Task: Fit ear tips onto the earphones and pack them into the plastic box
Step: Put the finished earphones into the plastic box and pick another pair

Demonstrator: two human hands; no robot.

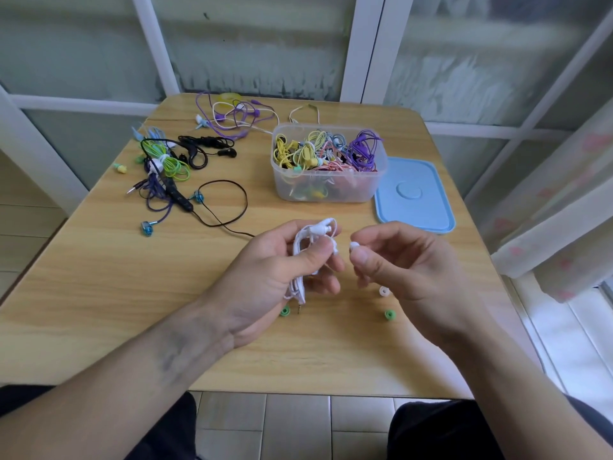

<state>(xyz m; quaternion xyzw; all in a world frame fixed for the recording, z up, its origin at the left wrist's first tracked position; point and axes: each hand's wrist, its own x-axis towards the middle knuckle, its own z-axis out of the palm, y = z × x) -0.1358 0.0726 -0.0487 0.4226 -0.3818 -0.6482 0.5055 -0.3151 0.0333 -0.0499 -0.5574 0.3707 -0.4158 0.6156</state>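
A: How far along does this look?

B: Partway, I'd judge. The plastic box point(328, 164), right of centre in the upper half of the frame, already holds a heap of coiled earphones in yellow, pink and purple. Its blue lid point(414, 194) lies off, flat on the table point(99, 293) just to the right of the box.

A: And what's left?

B: A loose tangle of earphones point(172, 161) in green, black and purple sits at upper left, not yet packed. Two green ear tips point(390, 315) and a clear one point(383, 290) lie on the table low in the middle, near the hands.

A: What are the hands doing?

B: The left hand point(275, 277), at centre, is curled around a bundled white earphone point(311, 247), thumb pressing the cord, with one bud poking out toward the right. The right hand point(404, 263), just beside it, pinches a white ear tip point(354, 245) between thumb and forefinger, the other fingers loosely bent.

A: Touching yet?

B: No, tip and bud are close but apart. Fitting that tip seems to be the step in hand.
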